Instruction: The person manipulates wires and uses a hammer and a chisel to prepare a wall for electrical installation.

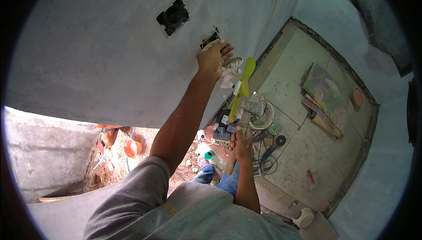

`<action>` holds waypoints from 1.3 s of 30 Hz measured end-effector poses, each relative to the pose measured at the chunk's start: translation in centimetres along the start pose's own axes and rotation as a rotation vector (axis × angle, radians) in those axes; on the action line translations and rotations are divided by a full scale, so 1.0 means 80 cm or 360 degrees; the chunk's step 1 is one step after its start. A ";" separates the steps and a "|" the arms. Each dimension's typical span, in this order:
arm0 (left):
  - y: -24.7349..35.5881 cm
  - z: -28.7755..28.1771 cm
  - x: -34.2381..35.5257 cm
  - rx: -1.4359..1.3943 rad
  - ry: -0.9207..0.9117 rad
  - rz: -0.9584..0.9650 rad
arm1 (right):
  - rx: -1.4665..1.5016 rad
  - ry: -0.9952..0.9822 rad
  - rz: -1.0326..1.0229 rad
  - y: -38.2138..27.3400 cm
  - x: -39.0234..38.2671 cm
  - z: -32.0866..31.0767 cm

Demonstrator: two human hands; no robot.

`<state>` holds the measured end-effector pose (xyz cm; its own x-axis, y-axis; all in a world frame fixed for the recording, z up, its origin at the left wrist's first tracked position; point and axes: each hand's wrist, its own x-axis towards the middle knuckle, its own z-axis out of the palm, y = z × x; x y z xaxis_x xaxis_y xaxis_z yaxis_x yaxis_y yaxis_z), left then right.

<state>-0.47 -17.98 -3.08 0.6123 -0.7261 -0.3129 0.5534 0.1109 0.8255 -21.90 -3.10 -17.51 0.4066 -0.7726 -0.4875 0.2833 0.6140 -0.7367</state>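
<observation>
My left hand is raised to the grey wall, its fingers curled at the edge of a small recessed black box. Whatever the fingers pinch there is hidden. Further left, a larger dark box opening is set in the same wall. Lower down, in front of my body, my right hand is closed round the wooden handle of a hammer-like tool crusted with grey mortar. A small fan with yellow-green blades and a white body is just below my left hand.
A round bucket of mortar stands below the tool. Power tools, cables and a green tape roll lie near my feet. On the tiled floor are a painted board, an orange cup and a red object. An orange bucket stands left.
</observation>
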 end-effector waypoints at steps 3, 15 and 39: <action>0.003 0.001 0.017 -0.0045 -0.0071 -0.0047 | 0.0065 -0.0021 0.0017 -0.001 0.000 0.006; 0.003 0.003 0.041 -0.0964 0.0079 -0.0204 | -0.0142 -0.0053 -0.0096 -0.025 0.010 0.012; -0.057 0.116 0.045 -0.1285 0.1100 0.0973 | -0.1203 -0.0149 -0.0609 -0.237 0.051 -0.011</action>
<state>-6.04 -27.36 -3.61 0.9287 0.0789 -0.3623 0.1103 0.8742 0.4729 -26.35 -17.99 -5.95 0.4804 -0.8681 -0.1251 -0.2265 0.0150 -0.9739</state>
